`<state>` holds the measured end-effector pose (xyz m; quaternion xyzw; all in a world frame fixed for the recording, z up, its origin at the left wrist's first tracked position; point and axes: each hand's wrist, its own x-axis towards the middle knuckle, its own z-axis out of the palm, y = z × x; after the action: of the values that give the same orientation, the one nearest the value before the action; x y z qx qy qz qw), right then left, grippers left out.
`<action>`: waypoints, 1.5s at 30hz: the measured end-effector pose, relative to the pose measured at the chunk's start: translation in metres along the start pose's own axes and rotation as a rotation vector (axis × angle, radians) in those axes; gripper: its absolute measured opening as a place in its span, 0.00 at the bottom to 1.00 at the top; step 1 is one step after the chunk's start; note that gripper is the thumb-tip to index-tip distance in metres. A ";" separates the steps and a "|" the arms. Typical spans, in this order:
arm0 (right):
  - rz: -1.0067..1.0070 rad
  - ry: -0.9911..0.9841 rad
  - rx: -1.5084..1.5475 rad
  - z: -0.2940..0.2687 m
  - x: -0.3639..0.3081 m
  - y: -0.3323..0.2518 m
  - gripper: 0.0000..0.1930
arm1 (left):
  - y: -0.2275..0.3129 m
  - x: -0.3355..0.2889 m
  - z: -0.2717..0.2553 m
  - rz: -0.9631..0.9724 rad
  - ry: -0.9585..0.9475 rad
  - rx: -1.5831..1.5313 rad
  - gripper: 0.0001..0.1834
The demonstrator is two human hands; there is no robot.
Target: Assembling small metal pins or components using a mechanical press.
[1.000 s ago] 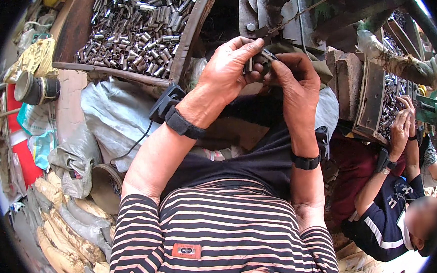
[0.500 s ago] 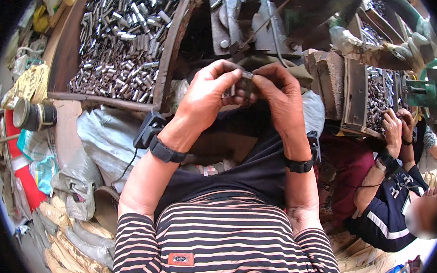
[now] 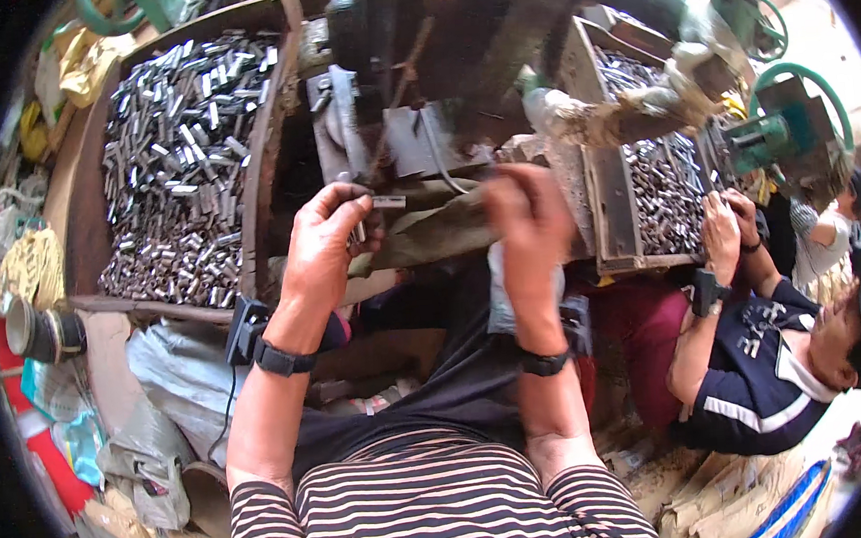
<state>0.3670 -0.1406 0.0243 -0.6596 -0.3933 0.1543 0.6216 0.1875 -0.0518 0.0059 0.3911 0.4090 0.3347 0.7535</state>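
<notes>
My left hand point(image 3: 328, 238) is closed, pinching a short shiny metal tube point(image 3: 389, 201) between thumb and forefinger. The tube points to the right. Something metallic also glints by the curled fingers of that hand, too little of it showing to name. My right hand point(image 3: 529, 222) is raised apart from the left and smeared by motion, so its fingers and anything in them cannot be made out. Under and between both hands lies an olive-green cloth point(image 3: 428, 232). Just beyond are the metal plates point(image 3: 418, 137) of a dark machine.
A wooden bin point(image 3: 256, 196) heaped with small metal tubes stands at the left. Another wooden bin point(image 3: 616, 213) of similar pieces is at the right, where a co-worker's hands point(image 3: 722, 231) rest at its near edge. A wrapped machine arm point(image 3: 628, 114) crosses above it.
My right hand has come away from the left, where both were fingering the small metal piece. The left hand keeps the tube. The whole view has shifted, showing more on the right.
</notes>
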 end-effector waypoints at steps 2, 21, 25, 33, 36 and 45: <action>-0.100 0.395 -0.070 -0.030 0.012 -0.007 0.05 | 0.004 0.012 -0.013 0.053 -0.015 0.029 0.05; -0.245 0.334 0.067 -0.061 0.109 -0.077 0.12 | 0.015 0.111 -0.021 0.211 0.134 -0.130 0.06; -0.235 0.269 0.005 -0.066 0.121 -0.078 0.10 | 0.017 0.124 -0.029 0.175 0.135 -0.046 0.05; -0.227 0.286 -0.018 -0.063 0.122 -0.081 0.12 | 0.021 0.134 -0.018 0.143 0.206 0.022 0.07; -0.240 0.281 -0.064 -0.064 0.124 -0.082 0.12 | 0.023 0.129 -0.018 0.188 0.195 0.132 0.08; -0.290 0.543 0.221 -0.027 0.104 -0.015 0.05 | 0.013 0.143 -0.017 0.711 0.273 0.979 0.13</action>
<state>0.4476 -0.0863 0.0733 -0.5422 -0.2838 -0.0757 0.7873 0.2327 0.0775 -0.0398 0.7574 0.4525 0.3859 0.2698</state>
